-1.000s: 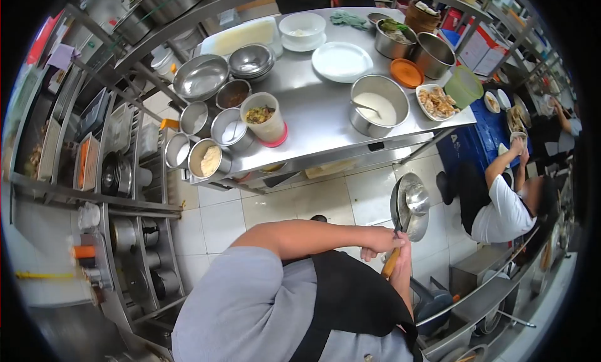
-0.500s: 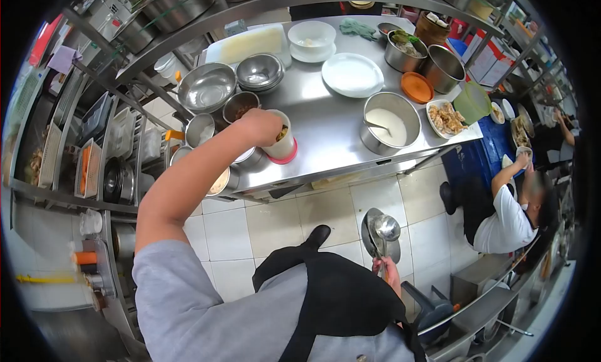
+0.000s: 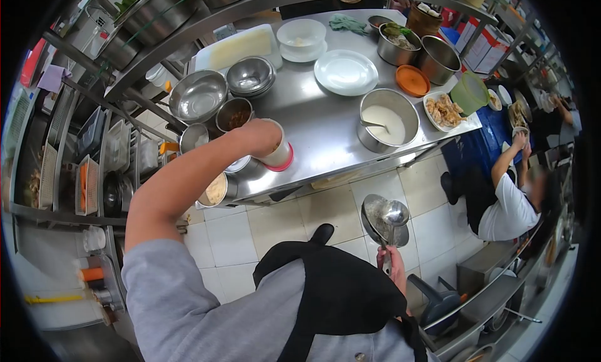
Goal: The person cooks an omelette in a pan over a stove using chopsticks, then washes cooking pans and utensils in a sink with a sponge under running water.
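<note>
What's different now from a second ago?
The left hand moved away from the right hand, forward and leftward to the mouth of a tall cream cylindrical container on a round red base. The right hand still holds the round grey metal pan and silver metal ladle. The white oval plate stayed put.

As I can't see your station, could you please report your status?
Left hand at mouth of white tub, fingertips hidden. Right hand gripping ladle and wider metal utensil. Nothing visibly blocking; brown-filled pot close beside tub.
</note>
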`<state>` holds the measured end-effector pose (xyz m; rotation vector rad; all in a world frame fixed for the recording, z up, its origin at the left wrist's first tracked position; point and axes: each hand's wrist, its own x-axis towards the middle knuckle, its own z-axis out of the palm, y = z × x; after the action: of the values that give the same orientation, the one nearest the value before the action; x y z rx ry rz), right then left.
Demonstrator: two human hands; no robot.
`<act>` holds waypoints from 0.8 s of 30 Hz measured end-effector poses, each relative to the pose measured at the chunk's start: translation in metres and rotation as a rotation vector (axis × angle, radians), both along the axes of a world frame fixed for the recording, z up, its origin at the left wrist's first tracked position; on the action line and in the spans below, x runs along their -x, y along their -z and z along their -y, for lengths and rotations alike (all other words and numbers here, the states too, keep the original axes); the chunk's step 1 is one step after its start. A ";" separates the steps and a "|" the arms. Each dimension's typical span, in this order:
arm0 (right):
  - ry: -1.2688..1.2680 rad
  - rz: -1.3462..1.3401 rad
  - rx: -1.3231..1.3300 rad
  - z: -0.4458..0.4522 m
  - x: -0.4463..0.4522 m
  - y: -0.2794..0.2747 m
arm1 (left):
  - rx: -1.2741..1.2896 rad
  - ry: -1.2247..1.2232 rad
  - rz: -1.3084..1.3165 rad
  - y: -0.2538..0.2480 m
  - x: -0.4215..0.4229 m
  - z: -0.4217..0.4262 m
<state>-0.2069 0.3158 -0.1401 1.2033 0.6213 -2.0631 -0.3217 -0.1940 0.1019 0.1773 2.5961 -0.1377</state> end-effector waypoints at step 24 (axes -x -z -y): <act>0.111 0.042 0.097 -0.054 -0.014 0.044 | -0.700 -0.441 0.081 -0.102 0.083 0.019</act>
<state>-0.1928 0.3699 -0.1844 1.2465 0.4382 -2.1277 -0.4045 -0.2126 0.2041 -0.1450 2.4269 0.9155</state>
